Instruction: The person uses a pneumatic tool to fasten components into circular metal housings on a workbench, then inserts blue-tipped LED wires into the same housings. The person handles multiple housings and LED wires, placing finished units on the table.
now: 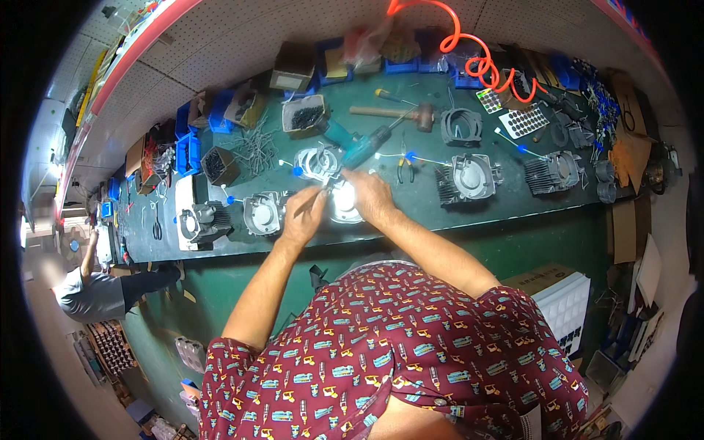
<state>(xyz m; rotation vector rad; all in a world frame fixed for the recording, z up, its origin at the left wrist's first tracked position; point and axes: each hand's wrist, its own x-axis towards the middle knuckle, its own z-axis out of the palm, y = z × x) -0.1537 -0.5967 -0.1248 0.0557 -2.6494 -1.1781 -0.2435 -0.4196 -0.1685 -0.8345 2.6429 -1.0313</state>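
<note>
My left hand (304, 213) and my right hand (370, 196) meet over a metal housing (345, 207) at the front of the bench, its face washed out by bright light. The left fingers are pinched together at the housing's upper left; what they hold is too small to make out. My right hand is curled at its upper right, and its fingertips are partly hidden. Just beyond lie several pale ring-shaped gaskets (317, 163) and a teal power drill (361, 149). A similar housing (264, 213) stands left of my left hand.
Finned housings (469, 178) line the front edge, another (555, 173) farther right. Pliers (405, 167), a mallet (422, 116) and a box of dark small parts (304, 117) lie behind. An orange coiled hose (480, 66) hangs above. Another person (92, 293) is at far left.
</note>
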